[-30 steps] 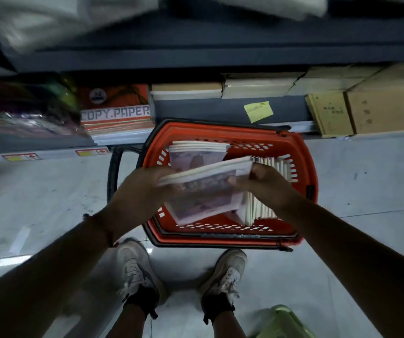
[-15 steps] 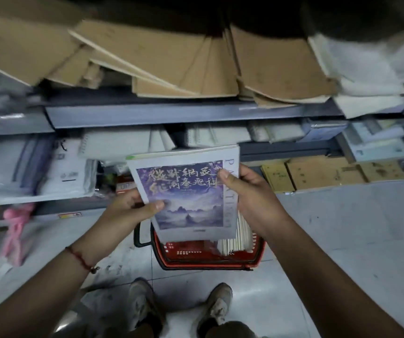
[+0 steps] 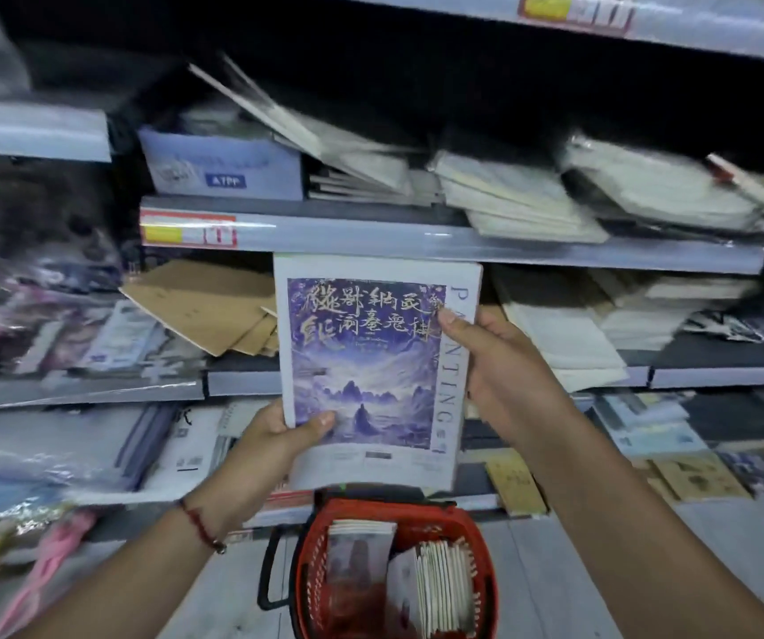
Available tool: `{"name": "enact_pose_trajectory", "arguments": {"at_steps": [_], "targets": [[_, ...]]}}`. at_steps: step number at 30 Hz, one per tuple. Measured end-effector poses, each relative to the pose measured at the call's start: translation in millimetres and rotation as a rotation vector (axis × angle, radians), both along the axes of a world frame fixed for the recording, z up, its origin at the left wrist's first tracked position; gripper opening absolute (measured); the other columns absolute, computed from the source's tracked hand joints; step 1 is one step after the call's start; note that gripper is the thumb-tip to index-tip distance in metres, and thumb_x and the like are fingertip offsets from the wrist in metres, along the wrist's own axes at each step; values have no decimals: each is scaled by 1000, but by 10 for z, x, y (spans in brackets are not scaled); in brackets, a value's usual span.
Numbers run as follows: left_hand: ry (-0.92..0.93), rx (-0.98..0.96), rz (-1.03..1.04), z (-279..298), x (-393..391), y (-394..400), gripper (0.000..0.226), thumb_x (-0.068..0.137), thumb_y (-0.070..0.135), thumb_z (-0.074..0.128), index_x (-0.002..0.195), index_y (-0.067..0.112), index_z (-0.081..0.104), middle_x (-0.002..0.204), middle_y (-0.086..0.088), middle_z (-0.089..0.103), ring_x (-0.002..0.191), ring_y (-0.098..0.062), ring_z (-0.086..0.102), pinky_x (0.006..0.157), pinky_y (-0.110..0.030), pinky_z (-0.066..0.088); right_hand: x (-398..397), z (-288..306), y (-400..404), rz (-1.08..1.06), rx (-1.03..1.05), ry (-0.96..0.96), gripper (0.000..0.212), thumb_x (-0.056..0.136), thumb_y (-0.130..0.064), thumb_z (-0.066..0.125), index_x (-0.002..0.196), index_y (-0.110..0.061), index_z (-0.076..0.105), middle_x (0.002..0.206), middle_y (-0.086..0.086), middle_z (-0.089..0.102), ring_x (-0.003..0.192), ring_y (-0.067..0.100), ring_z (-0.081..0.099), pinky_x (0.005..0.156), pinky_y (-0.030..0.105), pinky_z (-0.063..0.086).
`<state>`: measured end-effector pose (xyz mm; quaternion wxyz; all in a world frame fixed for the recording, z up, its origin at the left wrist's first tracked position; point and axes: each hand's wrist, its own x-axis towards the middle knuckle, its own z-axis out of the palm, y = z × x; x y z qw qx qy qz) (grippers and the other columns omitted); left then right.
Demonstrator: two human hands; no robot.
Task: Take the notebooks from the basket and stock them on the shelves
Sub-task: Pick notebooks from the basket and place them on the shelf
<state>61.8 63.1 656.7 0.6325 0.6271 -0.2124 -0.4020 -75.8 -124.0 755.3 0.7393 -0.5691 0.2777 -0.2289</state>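
I hold a stack of notebooks upright in front of the shelves; the top cover is white with a purple mountain picture. My left hand grips its lower left corner, thumb on the cover. My right hand grips its right edge, thumb near the top. Below on the floor stands the red basket, with more notebooks inside, some standing on edge. The stack's top edge reaches the grey shelf lip.
Grey shelves hold leaning piles of white and brown notebooks. A pale blue box sits on the upper shelf at left. Wrapped stationery fills the left shelves. Yellow booklets lie on the bottom shelf at right. A pink item hangs low left.
Both hands lifted the notebook stack out of the basket and raised it upright to shelf height. My view rose from the floor to the shelves.
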Motion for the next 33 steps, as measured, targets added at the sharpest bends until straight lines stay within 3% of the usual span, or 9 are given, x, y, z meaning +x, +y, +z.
{"name": "enact_pose_trajectory", "arguments": {"at_steps": [2, 4, 9, 13, 16, 22, 26, 28, 33], "targets": [[-43, -39, 23, 232, 45, -13, 17, 92, 16, 68, 107, 10, 71, 112, -11, 74, 106, -27, 70, 97, -42, 53, -11, 222, 33, 30, -94, 11, 22, 96, -17, 61, 117, -17, 69, 112, 5, 74, 105, 26, 70, 90, 45, 54], [-90, -105, 21, 488, 72, -18, 22, 93, 8, 61, 114, 12, 66, 112, -5, 75, 105, -21, 71, 94, -33, 56, -31, 423, 63, 58, -161, -10, 23, 97, -14, 59, 118, -18, 69, 114, 3, 74, 106, 25, 70, 93, 48, 53], [-158, -261, 71, 990, 169, -39, 44, 77, 25, 84, 114, 8, 65, 110, -9, 75, 98, -21, 71, 79, -27, 57, -59, 734, 172, 104, -280, -42, 31, 92, -15, 65, 122, -19, 65, 116, 3, 73, 109, 25, 69, 102, 53, 48], [-189, -370, 132, 1420, 201, -26, 61, 58, 42, 84, 108, 10, 69, 109, -17, 74, 101, -30, 69, 95, -47, 52, -84, 859, 256, 94, -384, -69, 31, 95, -11, 62, 120, -29, 65, 115, -4, 73, 110, 18, 68, 106, 50, 45], [-197, -419, 134, 1694, 176, -36, 81, 46, 55, 93, 108, 8, 71, 109, -16, 74, 101, -30, 71, 95, -48, 52, -78, 970, 307, 40, -482, -147, 34, 96, -8, 60, 114, -36, 66, 113, -8, 73, 108, 13, 68, 97, 38, 50], [-145, -508, 94, 2099, 87, -65, 70, 43, 53, 95, 103, 22, 77, 112, -10, 74, 101, -27, 72, 83, -43, 60, -21, 1339, 301, -111, -501, -387, 25, 95, 2, 55, 113, -12, 65, 99, -1, 76, 87, 8, 70, 72, 16, 52], [-169, -519, 30, 2344, 76, -37, 60, 66, 31, 90, 120, 18, 67, 119, -9, 72, 106, -30, 70, 79, -41, 61, 26, 1713, 206, -122, -511, -403, 23, 97, -3, 56, 112, -15, 68, 102, 4, 76, 90, 16, 70, 75, 24, 55], [-238, -476, 16, 2491, 54, -30, 51, 75, 17, 80, 123, 23, 63, 116, -3, 73, 93, -27, 72, 67, -46, 60, 48, 1954, 139, -124, -496, -385, 20, 98, -8, 56, 109, -18, 69, 100, 3, 76, 90, 19, 72, 75, 31, 56], [-361, -518, 69, 2955, 138, -113, 44, 77, 23, 72, 120, 19, 63, 100, -5, 73, 59, -14, 60, 37, -25, 40, 160, 2544, 8, -102, -461, -301, 10, 98, -21, 60, 98, -20, 70, 101, 8, 76, 96, 33, 71, 84, 52, 58]]}}
